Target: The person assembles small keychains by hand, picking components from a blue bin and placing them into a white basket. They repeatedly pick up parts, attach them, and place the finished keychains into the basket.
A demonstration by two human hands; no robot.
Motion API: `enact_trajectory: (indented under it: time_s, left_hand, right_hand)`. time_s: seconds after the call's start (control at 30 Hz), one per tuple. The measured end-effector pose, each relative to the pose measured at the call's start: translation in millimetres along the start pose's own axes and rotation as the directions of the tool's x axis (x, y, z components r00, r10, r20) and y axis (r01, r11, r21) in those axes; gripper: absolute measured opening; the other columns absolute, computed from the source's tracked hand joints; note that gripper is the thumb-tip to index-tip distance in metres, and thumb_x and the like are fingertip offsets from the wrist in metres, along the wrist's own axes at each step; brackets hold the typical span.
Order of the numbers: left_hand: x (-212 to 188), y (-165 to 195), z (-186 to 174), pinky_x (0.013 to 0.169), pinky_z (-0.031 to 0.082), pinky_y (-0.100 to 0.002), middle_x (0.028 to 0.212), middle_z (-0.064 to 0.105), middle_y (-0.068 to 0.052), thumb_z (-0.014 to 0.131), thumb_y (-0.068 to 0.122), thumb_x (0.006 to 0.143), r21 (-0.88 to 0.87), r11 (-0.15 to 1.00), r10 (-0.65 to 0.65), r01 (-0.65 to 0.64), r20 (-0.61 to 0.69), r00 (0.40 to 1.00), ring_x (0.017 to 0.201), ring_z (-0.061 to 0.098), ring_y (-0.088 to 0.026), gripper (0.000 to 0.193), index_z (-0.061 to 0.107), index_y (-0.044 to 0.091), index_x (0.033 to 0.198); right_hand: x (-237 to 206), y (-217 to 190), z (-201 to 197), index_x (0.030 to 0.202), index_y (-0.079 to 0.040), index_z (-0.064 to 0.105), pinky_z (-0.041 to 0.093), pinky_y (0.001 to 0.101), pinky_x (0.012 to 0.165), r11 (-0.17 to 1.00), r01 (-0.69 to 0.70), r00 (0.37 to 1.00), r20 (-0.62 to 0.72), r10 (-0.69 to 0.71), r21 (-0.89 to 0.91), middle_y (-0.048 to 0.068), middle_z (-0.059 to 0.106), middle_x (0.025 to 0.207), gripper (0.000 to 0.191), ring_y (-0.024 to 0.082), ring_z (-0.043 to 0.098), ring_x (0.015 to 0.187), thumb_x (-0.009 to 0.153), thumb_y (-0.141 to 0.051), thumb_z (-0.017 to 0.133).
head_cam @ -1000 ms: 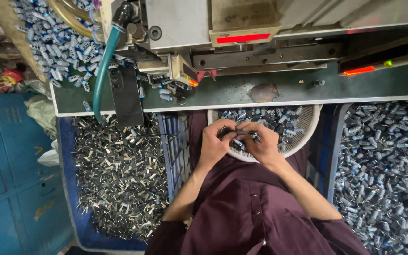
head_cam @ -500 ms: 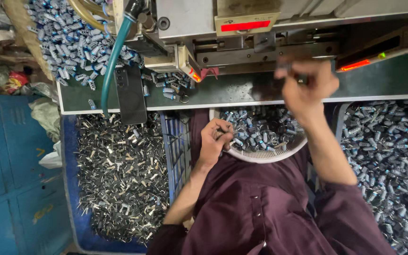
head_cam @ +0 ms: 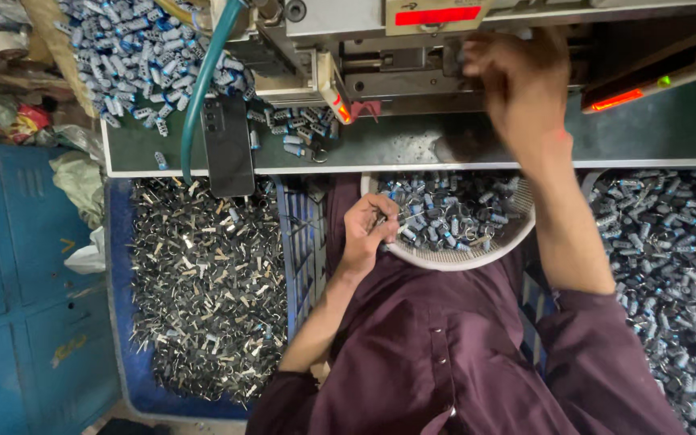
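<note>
While the small blue-and-silver parts sit heaped in the white basket at the centre of the frame, resting on the person's lap just below the bench edge, the left hand stays at the basket's left rim with its fingers curled in among the pieces. It looks pinched on one or two of them, though I cannot tell for sure how many it has. The right hand is up in the upper right of the frame, reaching into the slot of the grey machine. Its fingers are bent and bunched toward the opening, but they are blurred, and whether they grip a part I cannot tell.

To my eye the step is feeding one piece into the machine — and it goes best if the piece is seated square in the slot and the fingers come clear of the moving jaws at once. It would also help to have the left hand ready with the next part turned the same way, so that the rhythm holds.

Further out, a dark phone lies on the green bench top beside a teal hose. More blue parts are piled at upper left and at the right edge — and a blue crate of dull metal clips fills the lower left.
</note>
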State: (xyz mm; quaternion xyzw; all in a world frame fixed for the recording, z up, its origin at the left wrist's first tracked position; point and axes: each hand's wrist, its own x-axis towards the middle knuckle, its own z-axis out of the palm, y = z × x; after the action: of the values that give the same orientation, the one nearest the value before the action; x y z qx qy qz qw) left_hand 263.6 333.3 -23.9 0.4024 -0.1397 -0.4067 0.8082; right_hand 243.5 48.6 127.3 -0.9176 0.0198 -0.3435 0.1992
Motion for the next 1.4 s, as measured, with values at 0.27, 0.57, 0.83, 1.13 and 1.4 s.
enact_trajectory:
  time_s: [0.27, 0.57, 0.83, 1.13, 1.4]
  left_hand:
    - [4.9, 16.3, -3.4, 0.069, 0.044, -0.022, 0.098, 0.058, -0.006, 0.071, -0.011, 0.087, 0.089, 0.996, -0.004, -0.011, 0.168, 0.986, 0.083, 0.052, -0.009, 0.027, 0.054, 0.004, 0.101]
    - [13.9, 8.7, -9.7, 0.063, 0.041, -0.020, 0.095, 0.059, -0.006, 0.074, -0.003, 0.088, 0.034, 0.998, 0.047, -0.048, 0.023, 0.999, 0.073, 0.050, -0.007, 0.025, 0.052, 0.006, 0.097]
    - [19.9, -0.6, 4.9, 0.059, 0.042, -0.018, 0.099, 0.059, -0.006, 0.072, -0.003, 0.091, -0.118, 0.991, 0.051, -0.056, -0.042, 0.998, 0.071, 0.053, -0.006, 0.026, 0.050, 0.008, 0.098]
    - [31.3, 24.8, 26.4, 0.090, 0.055, -0.034, 0.110, 0.070, -0.012, 0.075, -0.001, 0.086, 0.758, 0.593, 0.241, -0.271, 0.154, 0.958, 0.101, 0.072, -0.029, 0.031, 0.062, 0.001, 0.114]
    - [39.8, 26.5, 27.3, 0.080, 0.055, -0.034, 0.092, 0.070, -0.012, 0.073, -0.005, 0.079, 0.811, 0.567, 0.169, -0.147, 0.060, 0.984, 0.089, 0.071, -0.029, 0.018, 0.067, 0.002, 0.094]
  right_hand:
    - [-112.3, -69.1, 47.0, 0.116, -0.001, 0.070, 0.055, 0.0406, 0.099, 0.812, -0.412, 0.899, 0.331, 0.288, 0.413, 0.013, 0.073, 0.121, 0.031, 0.033, 0.070, 0.113, 0.086, 0.007, 0.067]
    - [-157.3, -69.2, 74.1, 0.115, -0.007, 0.065, 0.055, 0.0379, 0.098, 0.814, -0.466, 0.885, 0.167, 0.435, 0.347, 0.008, 0.069, 0.119, 0.037, 0.031, 0.070, 0.109, 0.083, 0.003, 0.080]
    - [-166.7, -74.1, 92.4, 0.106, -0.003, 0.066, 0.052, 0.0348, 0.074, 0.706, -0.589, 0.804, 0.199, 0.560, 0.393, 0.012, 0.068, 0.102, 0.035, 0.025, 0.065, 0.085, 0.076, 0.014, 0.073]
    - [-165.3, -72.1, 84.9, 0.109, 0.000, 0.070, 0.058, 0.0360, 0.080, 0.830, -0.474, 0.880, 0.125, 0.458, 0.294, 0.015, 0.070, 0.107, 0.042, 0.030, 0.070, 0.096, 0.074, 0.021, 0.061]
    - [-193.2, -75.0, 107.5, 0.111, 0.001, 0.049, 0.062, 0.0278, 0.076, 0.583, -0.579, 0.755, 0.107, 0.647, 0.570, 0.018, 0.075, 0.109, 0.033, 0.019, 0.077, 0.089, 0.089, 0.021, 0.062]
